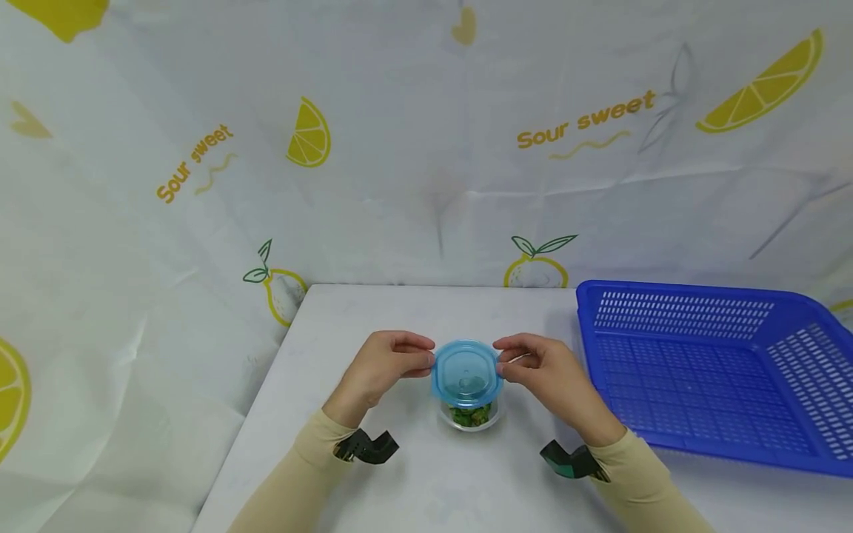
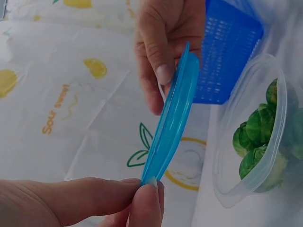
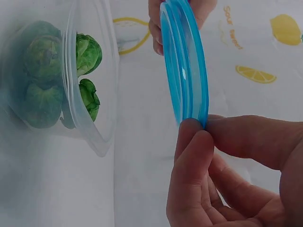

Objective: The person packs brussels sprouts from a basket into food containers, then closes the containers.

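A translucent blue lid [image 1: 466, 374] is held up by both hands over a clear plastic container [image 2: 225, 165]. Brussels sprouts [image 2: 260, 125] lie in the container, which stands on the white table. My left hand [image 1: 393, 366] pinches the lid's left edge between thumb and fingers. On the opposite edge, my right hand [image 1: 549, 374] pinches it the same way. Both wrist views show a gap between the lid [image 3: 187, 66] and the container's rim [image 3: 71, 71]. From the head view the lid covers the far part of the container.
To the right on the table [image 1: 426, 488] sits a large blue plastic basket [image 1: 706, 400] with perforated sides. A white sheet [image 1: 400, 185] printed with lemons hangs behind the table and down its left side. Dark bands with black pieces [image 1: 366, 448] are on both wrists.
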Motion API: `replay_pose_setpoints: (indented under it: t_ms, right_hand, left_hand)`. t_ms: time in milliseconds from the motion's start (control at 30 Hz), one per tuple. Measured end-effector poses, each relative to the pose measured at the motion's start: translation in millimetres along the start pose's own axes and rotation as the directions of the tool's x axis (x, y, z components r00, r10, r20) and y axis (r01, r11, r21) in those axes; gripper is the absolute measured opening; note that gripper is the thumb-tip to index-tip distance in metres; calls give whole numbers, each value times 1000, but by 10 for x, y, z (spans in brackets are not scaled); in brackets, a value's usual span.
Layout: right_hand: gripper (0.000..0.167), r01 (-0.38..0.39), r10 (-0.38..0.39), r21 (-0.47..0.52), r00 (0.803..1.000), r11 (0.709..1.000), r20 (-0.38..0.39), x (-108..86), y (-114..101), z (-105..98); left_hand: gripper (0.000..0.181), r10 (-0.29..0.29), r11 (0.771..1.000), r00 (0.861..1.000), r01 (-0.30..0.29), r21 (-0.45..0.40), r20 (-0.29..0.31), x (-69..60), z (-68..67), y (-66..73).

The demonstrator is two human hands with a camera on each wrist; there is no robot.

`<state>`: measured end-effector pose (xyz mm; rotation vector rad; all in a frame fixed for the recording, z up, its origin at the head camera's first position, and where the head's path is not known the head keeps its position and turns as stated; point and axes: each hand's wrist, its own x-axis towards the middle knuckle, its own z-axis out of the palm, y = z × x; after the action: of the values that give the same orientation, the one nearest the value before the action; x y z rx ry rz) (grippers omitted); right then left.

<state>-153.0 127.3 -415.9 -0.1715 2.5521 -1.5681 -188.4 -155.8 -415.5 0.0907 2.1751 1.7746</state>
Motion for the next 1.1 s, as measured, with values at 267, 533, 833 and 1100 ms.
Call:
replay_pose_setpoints:
  t_ms: [267, 533, 833, 1100]
  right_hand:
    - [34, -29, 28, 10, 999, 1000, 19, 0, 26, 43]
    - [28, -33, 35, -43, 999, 999, 40, 6, 77, 67]
    - [26, -73, 79, -116, 996, 991, 50, 13, 98, 99]
    - [26, -91, 97, -130, 994, 987, 47, 20, 107, 134]
  left_hand:
    - [28, -63, 998, 998, 62, 9, 15, 27, 14, -37]
    - [24, -92, 994, 995, 90, 63, 39, 62, 28, -97]
    - [24, -123, 985, 990, 114, 130, 61, 89, 53, -154]
    - [23, -138, 981, 989, 128, 143, 60, 108, 80, -180]
